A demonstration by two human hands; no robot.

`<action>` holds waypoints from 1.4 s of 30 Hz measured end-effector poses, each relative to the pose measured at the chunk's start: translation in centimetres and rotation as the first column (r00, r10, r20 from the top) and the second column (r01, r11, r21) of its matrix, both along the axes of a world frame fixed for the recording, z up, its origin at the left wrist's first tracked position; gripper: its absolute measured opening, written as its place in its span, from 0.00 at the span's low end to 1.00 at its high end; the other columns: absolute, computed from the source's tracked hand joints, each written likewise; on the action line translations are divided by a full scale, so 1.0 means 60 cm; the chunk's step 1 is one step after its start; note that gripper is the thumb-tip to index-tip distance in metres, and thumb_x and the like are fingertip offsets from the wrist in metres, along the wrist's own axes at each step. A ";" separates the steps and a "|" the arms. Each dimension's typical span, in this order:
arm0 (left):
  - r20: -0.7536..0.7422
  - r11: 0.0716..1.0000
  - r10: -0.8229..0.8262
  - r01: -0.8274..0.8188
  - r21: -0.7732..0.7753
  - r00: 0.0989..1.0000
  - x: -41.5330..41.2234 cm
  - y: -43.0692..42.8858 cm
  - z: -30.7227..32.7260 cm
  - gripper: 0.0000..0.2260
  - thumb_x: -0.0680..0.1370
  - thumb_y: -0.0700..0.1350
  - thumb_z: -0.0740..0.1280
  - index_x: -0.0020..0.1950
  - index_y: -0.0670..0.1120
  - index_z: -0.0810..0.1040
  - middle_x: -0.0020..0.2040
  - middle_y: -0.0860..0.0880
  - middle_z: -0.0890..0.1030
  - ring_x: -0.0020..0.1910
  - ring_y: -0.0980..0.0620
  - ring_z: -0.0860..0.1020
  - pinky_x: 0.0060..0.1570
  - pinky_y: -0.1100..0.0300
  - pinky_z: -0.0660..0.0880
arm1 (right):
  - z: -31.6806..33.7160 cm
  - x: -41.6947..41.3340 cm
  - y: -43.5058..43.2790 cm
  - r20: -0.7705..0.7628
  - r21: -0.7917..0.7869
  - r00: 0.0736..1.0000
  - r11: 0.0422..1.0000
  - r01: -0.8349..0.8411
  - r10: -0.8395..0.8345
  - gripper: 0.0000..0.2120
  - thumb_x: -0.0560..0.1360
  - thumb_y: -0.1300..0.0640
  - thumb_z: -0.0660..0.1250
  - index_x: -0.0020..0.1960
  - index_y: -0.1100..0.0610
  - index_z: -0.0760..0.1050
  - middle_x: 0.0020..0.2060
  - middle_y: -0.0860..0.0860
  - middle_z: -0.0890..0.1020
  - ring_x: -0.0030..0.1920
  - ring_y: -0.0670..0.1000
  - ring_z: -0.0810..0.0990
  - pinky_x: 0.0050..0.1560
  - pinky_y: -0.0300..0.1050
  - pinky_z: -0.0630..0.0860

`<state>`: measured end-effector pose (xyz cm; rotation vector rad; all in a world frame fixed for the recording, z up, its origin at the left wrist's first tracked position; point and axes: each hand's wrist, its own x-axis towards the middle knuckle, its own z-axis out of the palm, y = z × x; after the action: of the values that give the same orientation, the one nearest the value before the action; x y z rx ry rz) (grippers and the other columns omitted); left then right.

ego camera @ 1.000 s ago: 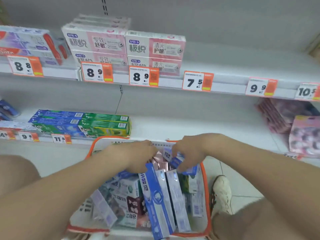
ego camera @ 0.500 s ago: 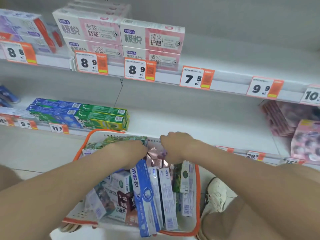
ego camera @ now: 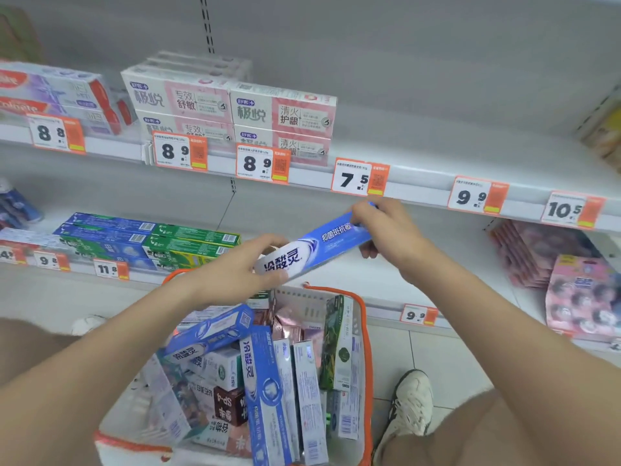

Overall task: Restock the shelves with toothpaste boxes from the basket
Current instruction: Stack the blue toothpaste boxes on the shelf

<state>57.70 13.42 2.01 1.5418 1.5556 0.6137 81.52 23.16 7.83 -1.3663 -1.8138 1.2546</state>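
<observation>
A long blue toothpaste box (ego camera: 322, 242) hangs tilted above the basket, its right end higher. My left hand (ego camera: 235, 270) grips its white lower-left end and my right hand (ego camera: 386, 230) pinches its upper-right end, just under the upper shelf's edge (ego camera: 420, 186) by the 7.5 price tag (ego camera: 361, 178). Below, the white basket with an orange rim (ego camera: 368, 348) holds several toothpaste boxes, mostly blue and white, standing or lying at angles.
Pink-and-white boxes (ego camera: 232, 105) stack on the upper shelf's left, bare shelf to their right. Blue-green boxes (ego camera: 148, 240) lie on the lower shelf; pink packs (ego camera: 551, 264) sit far right. A white shoe (ego camera: 410, 405) stands on the tiled floor beside the basket.
Both hands were down in the basket among the boxes; they have risen together with the blue toothpaste box, now held between them above the basket near the upper shelf's edge.
</observation>
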 end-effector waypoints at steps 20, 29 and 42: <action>0.016 0.774 0.099 -0.087 0.627 0.995 0.071 0.076 0.066 0.21 0.78 0.40 0.76 0.69 0.53 0.80 0.66 0.53 0.71 0.67 0.61 0.73 0.58 0.60 0.80 | 0.054 0.084 0.011 0.629 0.424 0.767 0.884 -0.197 -0.131 0.20 0.73 0.33 0.61 0.51 0.45 0.82 0.39 0.43 0.82 0.47 0.52 0.79 0.53 0.50 0.67; -0.162 0.791 0.222 -0.080 0.607 0.961 0.064 0.095 0.095 0.35 0.81 0.44 0.72 0.83 0.49 0.56 0.80 0.49 0.60 0.78 0.48 0.65 0.77 0.51 0.65 | 0.064 0.054 0.051 0.554 0.740 0.754 0.623 -0.252 -0.353 0.18 0.83 0.41 0.61 0.71 0.44 0.73 0.56 0.50 0.80 0.57 0.58 0.76 0.60 0.56 0.66; -0.758 0.961 -0.208 0.274 -0.040 0.619 0.103 0.163 0.123 0.33 0.82 0.57 0.67 0.82 0.51 0.57 0.79 0.43 0.58 0.78 0.38 0.57 0.74 0.40 0.65 | 0.023 0.056 0.243 0.621 0.688 0.644 0.705 -0.175 -0.446 0.18 0.84 0.53 0.62 0.74 0.50 0.70 0.63 0.59 0.75 0.67 0.65 0.72 0.77 0.68 0.55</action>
<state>63.87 23.20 9.37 2.1945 1.8624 -0.1958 84.86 37.77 9.19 -1.6023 -2.2708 -0.2852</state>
